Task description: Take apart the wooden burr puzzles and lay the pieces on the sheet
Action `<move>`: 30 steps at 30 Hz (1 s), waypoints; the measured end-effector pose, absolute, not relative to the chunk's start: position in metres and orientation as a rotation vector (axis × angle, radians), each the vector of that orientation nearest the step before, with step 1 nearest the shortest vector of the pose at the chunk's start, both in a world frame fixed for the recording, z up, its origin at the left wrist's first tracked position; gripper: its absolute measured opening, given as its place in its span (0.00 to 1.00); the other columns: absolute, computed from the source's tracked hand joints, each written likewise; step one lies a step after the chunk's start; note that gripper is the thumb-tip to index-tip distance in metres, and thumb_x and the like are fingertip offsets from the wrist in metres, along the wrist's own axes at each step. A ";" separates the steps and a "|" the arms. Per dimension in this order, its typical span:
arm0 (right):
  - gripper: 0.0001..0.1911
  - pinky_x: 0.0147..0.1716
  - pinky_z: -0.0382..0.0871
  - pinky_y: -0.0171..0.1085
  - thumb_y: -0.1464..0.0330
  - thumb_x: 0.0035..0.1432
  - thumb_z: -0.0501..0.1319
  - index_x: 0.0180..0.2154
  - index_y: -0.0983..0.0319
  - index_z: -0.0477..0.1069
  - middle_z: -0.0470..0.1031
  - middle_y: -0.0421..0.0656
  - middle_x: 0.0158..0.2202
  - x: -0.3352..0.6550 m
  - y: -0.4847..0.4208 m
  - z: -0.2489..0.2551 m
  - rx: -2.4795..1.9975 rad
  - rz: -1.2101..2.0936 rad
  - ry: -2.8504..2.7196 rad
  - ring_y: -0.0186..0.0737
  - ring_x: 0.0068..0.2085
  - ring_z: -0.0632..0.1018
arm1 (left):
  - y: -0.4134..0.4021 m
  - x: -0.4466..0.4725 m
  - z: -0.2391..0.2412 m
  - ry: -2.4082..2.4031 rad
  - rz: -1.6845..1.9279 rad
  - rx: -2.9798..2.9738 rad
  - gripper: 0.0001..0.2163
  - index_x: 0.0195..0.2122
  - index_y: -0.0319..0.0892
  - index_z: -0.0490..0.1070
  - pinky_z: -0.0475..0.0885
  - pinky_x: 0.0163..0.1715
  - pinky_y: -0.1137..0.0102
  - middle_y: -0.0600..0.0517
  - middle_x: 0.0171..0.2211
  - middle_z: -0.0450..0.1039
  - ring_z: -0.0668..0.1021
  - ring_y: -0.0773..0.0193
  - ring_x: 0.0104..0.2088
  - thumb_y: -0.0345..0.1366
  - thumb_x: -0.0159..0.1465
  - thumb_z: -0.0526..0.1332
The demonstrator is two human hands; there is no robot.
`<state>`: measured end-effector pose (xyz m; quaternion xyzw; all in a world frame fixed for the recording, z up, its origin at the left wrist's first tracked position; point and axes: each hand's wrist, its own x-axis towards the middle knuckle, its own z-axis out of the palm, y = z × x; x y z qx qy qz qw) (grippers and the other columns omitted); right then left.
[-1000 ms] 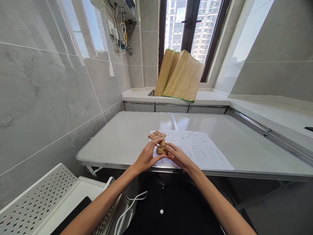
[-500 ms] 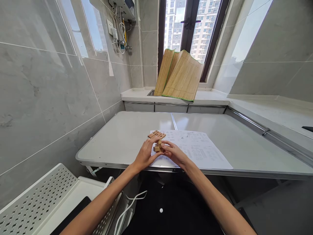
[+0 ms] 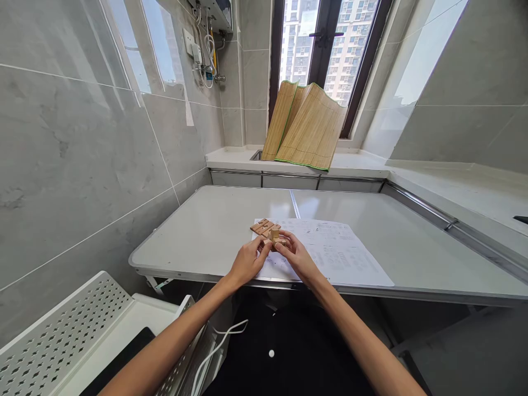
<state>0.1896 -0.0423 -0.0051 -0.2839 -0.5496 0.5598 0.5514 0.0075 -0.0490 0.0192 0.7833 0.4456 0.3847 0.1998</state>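
Note:
A small wooden puzzle assembly (image 3: 275,237) of interlocked notched blocks is held just above a printed paper sheet (image 3: 334,253) on the white table (image 3: 214,231). My left hand (image 3: 247,261) pinches it from the left side. My right hand (image 3: 295,257) grips it from the right, fingertips on top. A few loose wooden puzzle pieces (image 3: 263,226) lie side by side on the paper's far left corner, right behind the held assembly.
A folded bamboo mat (image 3: 305,125) leans against the window on the back ledge. A white perforated shelf (image 3: 70,335) and a white cable (image 3: 223,341) sit low at left, below the table edge. Grey tiled walls close both sides.
Both hands have carried the wooden assembly forward, away from me, to just in front of the loose pieces. The assembly has been turned between the fingers.

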 end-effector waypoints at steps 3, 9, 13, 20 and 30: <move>0.29 0.63 0.67 0.54 0.52 0.57 0.70 0.56 0.56 0.68 0.78 0.48 0.56 0.189 -0.041 -0.006 -0.688 1.331 -1.288 0.50 0.60 0.76 | -0.049 0.007 0.018 1.242 1.101 2.125 0.18 0.37 0.43 0.71 0.70 0.35 0.69 0.52 0.30 0.76 0.76 0.62 0.30 0.51 0.73 0.52; 0.28 0.59 0.72 0.53 0.50 0.58 0.68 0.54 0.56 0.68 0.77 0.50 0.56 0.199 -0.030 -0.009 -0.782 1.281 -1.239 0.50 0.58 0.77 | -0.039 0.000 0.011 1.207 1.160 1.942 0.20 0.36 0.43 0.70 0.71 0.35 0.69 0.54 0.27 0.75 0.76 0.64 0.27 0.54 0.72 0.53; 0.31 0.55 0.72 0.55 0.50 0.56 0.68 0.56 0.58 0.67 0.76 0.51 0.53 0.215 -0.021 -0.022 -1.128 0.918 -1.419 0.51 0.51 0.78 | -0.031 -0.003 0.002 1.224 1.174 1.771 0.23 0.33 0.43 0.69 0.70 0.30 0.70 0.54 0.26 0.74 0.75 0.65 0.25 0.59 0.69 0.53; 0.23 0.57 0.65 0.61 0.59 0.59 0.64 0.55 0.60 0.70 0.75 0.52 0.50 0.222 -0.015 -0.054 -1.336 0.296 -1.793 0.59 0.54 0.72 | -0.023 -0.002 -0.007 1.237 1.166 1.650 0.24 0.32 0.42 0.68 0.70 0.26 0.71 0.55 0.25 0.73 0.72 0.67 0.21 0.61 0.68 0.54; 0.42 0.67 0.58 0.58 0.61 0.59 0.68 0.70 0.50 0.55 0.60 0.49 0.69 0.208 -0.037 -0.007 -0.936 0.361 -1.982 0.57 0.68 0.62 | -0.028 -0.004 -0.006 1.099 1.083 1.724 0.22 0.34 0.42 0.69 0.72 0.31 0.70 0.55 0.26 0.73 0.74 0.66 0.25 0.58 0.68 0.56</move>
